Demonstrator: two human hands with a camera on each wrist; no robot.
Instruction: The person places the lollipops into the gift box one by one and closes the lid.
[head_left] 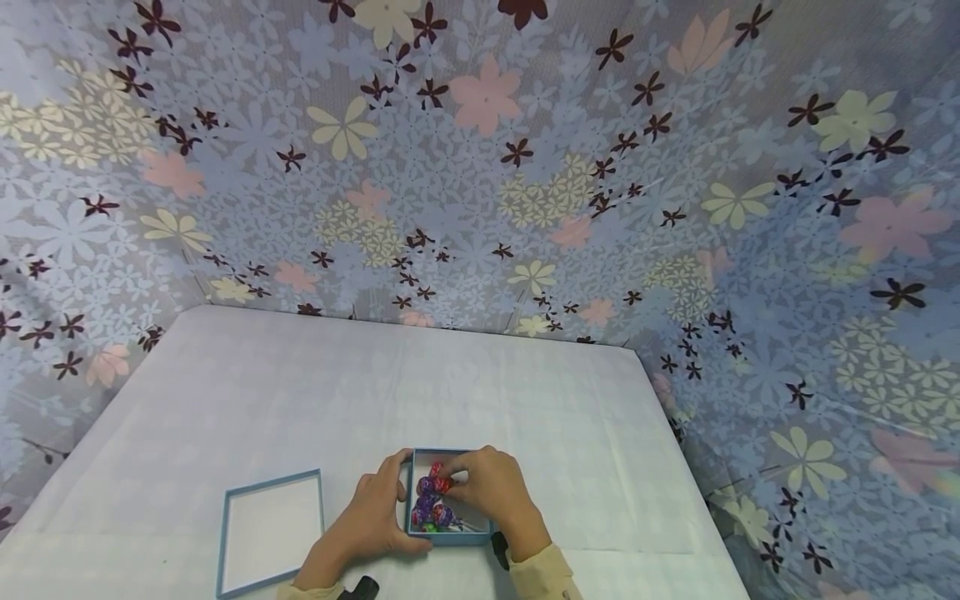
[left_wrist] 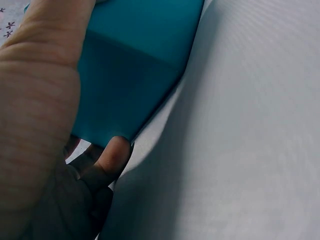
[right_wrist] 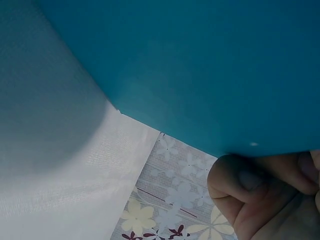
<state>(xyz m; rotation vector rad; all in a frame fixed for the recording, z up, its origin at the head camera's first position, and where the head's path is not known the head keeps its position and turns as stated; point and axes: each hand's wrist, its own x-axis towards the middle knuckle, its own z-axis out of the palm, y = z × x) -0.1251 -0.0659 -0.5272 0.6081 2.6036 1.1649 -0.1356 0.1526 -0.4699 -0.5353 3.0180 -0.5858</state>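
Note:
A blue-rimmed box (head_left: 451, 538) stands before me on the white-covered table. Inside lie several wrapped lollipops (head_left: 426, 502), purple, red and green, with white sticks toward the near right corner. My left hand (head_left: 372, 514) grips the box's left side, thumb at the near corner and fingers at the far one. In the left wrist view a fingertip (left_wrist: 115, 154) presses the blue wall's corner. My right hand (head_left: 491, 486) reaches over the right rim and pinches a red-wrapped lollipop (head_left: 440, 483). The right wrist view shows the blue outer wall (right_wrist: 190, 75), which hides the fingertips.
To the left a shallow blue-edged lid (head_left: 273, 527) with a white inside lies on the table (head_left: 555, 417). Floral cloth (head_left: 465, 208) hangs behind the table and along its right side.

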